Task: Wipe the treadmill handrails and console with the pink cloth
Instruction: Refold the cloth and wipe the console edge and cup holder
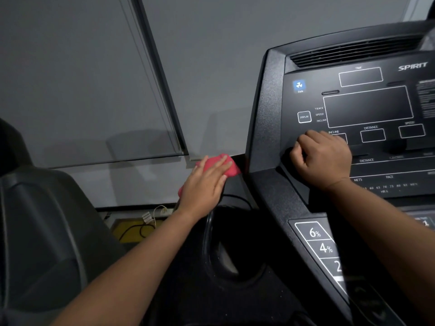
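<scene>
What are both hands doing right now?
Left hand: fingers straight, pressing the pink cloth flat.
Right hand: fingers curled, resting on the console; nothing visibly held.

We have a single view, taken from a wide-angle camera worn on the person's head. It looks forward and down, along both forearms as they reach away from the lens. It sits close to the treadmill console (353, 109), which fills the right side and tilts across the frame, cut off by the right edge. To the left we face a grey wall (211, 67) and a window blind (82, 90) a little further off. Straight lines bow towards the edges. We have no second view to compare it with.
</scene>
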The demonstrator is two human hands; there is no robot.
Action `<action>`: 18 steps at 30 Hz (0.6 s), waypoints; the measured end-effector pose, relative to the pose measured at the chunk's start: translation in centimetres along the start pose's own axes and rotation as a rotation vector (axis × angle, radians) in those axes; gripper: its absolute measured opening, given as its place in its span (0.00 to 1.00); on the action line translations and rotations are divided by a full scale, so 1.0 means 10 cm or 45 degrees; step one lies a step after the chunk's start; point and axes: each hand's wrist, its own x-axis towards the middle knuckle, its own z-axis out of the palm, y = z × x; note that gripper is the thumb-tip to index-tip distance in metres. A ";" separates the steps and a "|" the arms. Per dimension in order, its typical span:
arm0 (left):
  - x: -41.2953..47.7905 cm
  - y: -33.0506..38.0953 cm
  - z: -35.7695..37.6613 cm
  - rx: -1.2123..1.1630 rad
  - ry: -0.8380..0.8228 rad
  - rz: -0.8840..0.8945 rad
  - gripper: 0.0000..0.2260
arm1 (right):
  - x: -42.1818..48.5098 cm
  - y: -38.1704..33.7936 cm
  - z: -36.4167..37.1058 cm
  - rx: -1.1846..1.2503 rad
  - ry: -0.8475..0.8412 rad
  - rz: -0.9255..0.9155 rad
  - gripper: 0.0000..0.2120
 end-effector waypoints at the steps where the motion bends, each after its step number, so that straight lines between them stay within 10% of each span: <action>1: -0.02 -0.02 -0.01 0.016 -0.039 0.021 0.19 | 0.00 0.00 0.00 -0.004 0.000 -0.002 0.14; 7: -0.15 -0.24 -0.19 0.050 -0.189 0.456 0.20 | 0.00 0.00 -0.01 -0.009 -0.008 -0.001 0.14; 13: -0.09 -0.09 -0.17 -0.425 -0.212 -0.357 0.28 | 0.00 0.00 0.00 -0.006 0.001 -0.008 0.14; 18: 0.08 0.19 -0.02 0.005 -0.030 -0.315 0.24 | 0.00 0.00 0.00 -0.013 -0.009 -0.007 0.14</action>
